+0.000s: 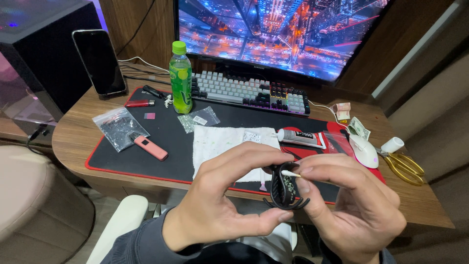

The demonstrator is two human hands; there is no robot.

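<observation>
Black hair claw (285, 189) pinched upright in left hand (222, 198) between thumb and fingers, long axis vertical, teeth down; right hand (359, 208) touching from right, closed on thin white stick (291, 173), tip at claw's top.

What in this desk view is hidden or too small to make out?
- Black hair claw, head view: the left hand and right hand cover its sides.
- Thin stick: its far end sits behind right fingers.
- Clear bag: contents too small.
- Monitor: cut off at the top edge.
</observation>
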